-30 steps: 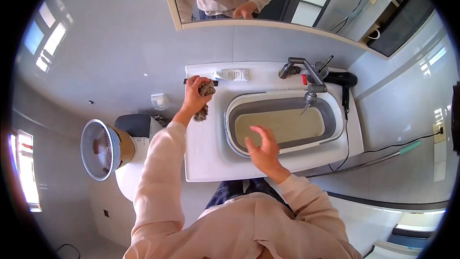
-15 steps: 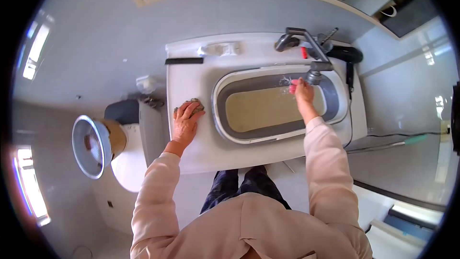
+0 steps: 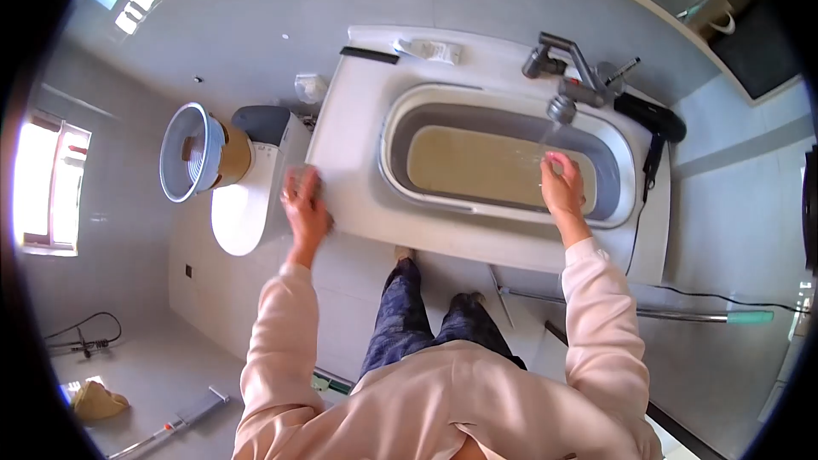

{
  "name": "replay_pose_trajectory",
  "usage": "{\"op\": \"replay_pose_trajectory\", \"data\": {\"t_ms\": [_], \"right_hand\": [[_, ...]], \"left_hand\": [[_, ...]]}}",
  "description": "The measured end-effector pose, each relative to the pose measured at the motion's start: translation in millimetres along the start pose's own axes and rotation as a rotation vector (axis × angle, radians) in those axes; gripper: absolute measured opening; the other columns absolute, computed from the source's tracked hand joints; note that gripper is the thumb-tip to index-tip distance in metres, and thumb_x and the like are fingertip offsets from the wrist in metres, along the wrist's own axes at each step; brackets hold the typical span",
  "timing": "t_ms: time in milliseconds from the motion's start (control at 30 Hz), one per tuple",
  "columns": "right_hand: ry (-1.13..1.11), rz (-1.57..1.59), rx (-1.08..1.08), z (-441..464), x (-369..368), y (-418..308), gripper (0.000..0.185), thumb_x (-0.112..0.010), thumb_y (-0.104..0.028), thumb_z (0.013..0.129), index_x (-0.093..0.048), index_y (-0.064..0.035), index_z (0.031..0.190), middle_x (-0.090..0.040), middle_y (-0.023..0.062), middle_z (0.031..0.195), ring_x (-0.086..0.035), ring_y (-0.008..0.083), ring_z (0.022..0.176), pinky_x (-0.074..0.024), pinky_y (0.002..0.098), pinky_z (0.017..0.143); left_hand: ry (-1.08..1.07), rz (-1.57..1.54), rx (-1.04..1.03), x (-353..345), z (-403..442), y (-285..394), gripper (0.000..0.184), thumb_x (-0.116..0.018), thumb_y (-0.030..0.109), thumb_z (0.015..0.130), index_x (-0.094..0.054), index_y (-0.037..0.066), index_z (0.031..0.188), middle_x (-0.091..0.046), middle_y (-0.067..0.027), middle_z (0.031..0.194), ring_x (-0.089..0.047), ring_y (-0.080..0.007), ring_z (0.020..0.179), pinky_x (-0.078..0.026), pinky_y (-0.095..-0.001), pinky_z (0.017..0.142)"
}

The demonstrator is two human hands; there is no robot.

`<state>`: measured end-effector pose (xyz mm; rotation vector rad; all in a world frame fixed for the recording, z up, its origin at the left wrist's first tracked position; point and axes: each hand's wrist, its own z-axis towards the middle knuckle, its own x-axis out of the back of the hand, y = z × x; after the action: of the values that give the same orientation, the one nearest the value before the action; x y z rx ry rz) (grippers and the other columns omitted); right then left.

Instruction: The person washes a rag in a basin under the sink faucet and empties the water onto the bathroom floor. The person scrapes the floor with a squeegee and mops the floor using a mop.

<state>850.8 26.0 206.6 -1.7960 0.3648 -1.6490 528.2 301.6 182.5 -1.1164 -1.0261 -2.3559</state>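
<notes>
My left hand (image 3: 307, 209) is at the left edge of the white counter (image 3: 354, 145). It is smeared by motion, its fingers bent over a crumpled greyish-brown cloth (image 3: 296, 174) that shows only in part. Over the basin my right hand (image 3: 562, 190) pinches a small pink thing (image 3: 558, 157) whose kind I cannot make out. A thin stream of water falls beside it from the dark grey faucet (image 3: 561, 108). Below lies a grey and white oval tub (image 3: 394, 172) holding cloudy, yellowish water (image 3: 469, 166).
A black hair dryer (image 3: 652, 117) lies at the right of the counter, its cord hanging down. A white tube (image 3: 430, 51) and a black bar (image 3: 369, 54) lie along the back. To the left, a blue-grey basin (image 3: 175, 153) stands over the toilet (image 3: 239, 213). A green-handled pole (image 3: 707, 315) is at the right.
My view has turned and shifted. My left hand has slid with the cloth to the counter's left edge. My right hand has dropped slightly away from the faucet, still pinching the pink thing.
</notes>
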Motion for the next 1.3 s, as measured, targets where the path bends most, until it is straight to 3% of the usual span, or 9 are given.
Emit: {"op": "replay_pose_trajectory", "data": {"t_ms": [167,633,767,833,933,1000,1133,1200,1300], "right_hand": [[-0.081,0.106,0.018,-21,49,27,0.024,-0.052,-0.033,0.076,-0.060,-0.0158,0.092,-0.062,0.0042,0.087,-0.056,0.0226,0.089,-0.0372,0.0408,0.073],[-0.037,0.522,-0.013,-45,96,92,0.019,-0.055,-0.021,0.078,-0.060,-0.0064,0.090,-0.062,0.0077,0.080,-0.058,0.0157,0.071,-0.0431,0.0257,0.062],[0.022,0.971,-0.123,-41,115,116,0.017,-0.049,-0.015,0.083,-0.058,-0.0022,0.089,-0.058,0.0038,0.076,-0.053,0.0103,0.070,-0.0416,0.0245,0.066],[0.081,0.824,-0.126,-47,113,124,0.029,-0.040,-0.023,0.088,-0.058,-0.0009,0.087,-0.059,0.0058,0.077,-0.055,0.0161,0.072,-0.0414,0.0279,0.070],[-0.026,0.586,-0.176,-80,58,112,0.049,-0.022,-0.034,0.090,-0.045,0.0029,0.112,-0.047,0.0185,0.114,-0.041,0.0300,0.110,-0.0316,0.0326,0.092],[-0.014,1.226,-0.357,-100,76,72,0.061,-0.039,-0.039,0.086,-0.024,0.0060,0.124,-0.037,0.0247,0.119,-0.037,0.0309,0.113,-0.0282,0.0329,0.094],[-0.152,1.178,-0.250,-131,85,101,0.051,-0.050,-0.029,0.081,-0.033,0.0026,0.118,-0.043,0.0188,0.113,-0.041,0.0302,0.106,-0.0324,0.0358,0.089],[0.275,0.519,-0.068,-141,97,148,0.046,-0.059,-0.019,0.076,-0.040,-0.0029,0.114,-0.045,0.0100,0.106,-0.042,0.0222,0.098,-0.0333,0.0333,0.086],[0.377,-0.020,-0.204,-143,124,204,0.041,-0.060,-0.014,0.071,-0.044,-0.0067,0.108,-0.047,0.0141,0.103,-0.043,0.0284,0.095,-0.0358,0.0394,0.080]], "left_hand": [[-0.058,0.389,-0.217,-63,-60,48,0.043,-0.050,0.001,0.066,-0.059,0.023,0.102,-0.046,-0.0034,0.119,-0.041,-0.0287,0.107,-0.033,-0.0405,0.084],[-0.753,-0.343,-0.544,-170,-183,387,0.037,-0.048,-0.001,0.067,-0.058,0.013,0.100,-0.047,-0.0053,0.115,-0.039,-0.0312,0.107,-0.032,-0.0464,0.082],[-0.665,-1.509,-0.164,-172,-181,379,0.044,-0.039,-0.010,0.067,-0.052,0.005,0.107,-0.051,-0.0109,0.111,-0.048,-0.0264,0.104,-0.037,-0.0341,0.088],[-0.842,-1.792,0.719,-125,-154,382,0.061,-0.036,-0.010,0.068,-0.039,0.010,0.125,-0.042,-0.0092,0.124,-0.041,-0.0212,0.114,-0.033,-0.0320,0.095],[-0.903,-1.900,0.850,-101,-136,402,0.051,-0.033,-0.002,0.080,-0.032,0.012,0.129,-0.040,-0.0078,0.125,-0.043,-0.0202,0.111,-0.036,-0.0311,0.093],[-0.820,-1.678,0.675,-121,-133,385,0.048,-0.034,-0.004,0.079,-0.037,0.010,0.125,-0.044,-0.0065,0.119,-0.043,-0.0179,0.108,-0.034,-0.0291,0.092],[-0.650,-1.205,-0.104,-135,-127,376,0.040,-0.041,-0.006,0.078,-0.044,0.007,0.116,-0.044,-0.0077,0.119,-0.043,-0.0238,0.108,-0.037,-0.0329,0.090],[-0.672,-0.547,-0.589,-137,-136,380,0.045,-0.043,-0.007,0.070,-0.051,0.010,0.110,-0.043,-0.0091,0.120,-0.042,-0.0277,0.107,-0.034,-0.0377,0.090],[-0.539,-0.307,-0.765,-172,-172,410,0.049,-0.056,0.000,0.061,-0.055,0.016,0.107,-0.040,-0.0070,0.123,-0.037,-0.0286,0.110,-0.030,-0.0422,0.089]]}}
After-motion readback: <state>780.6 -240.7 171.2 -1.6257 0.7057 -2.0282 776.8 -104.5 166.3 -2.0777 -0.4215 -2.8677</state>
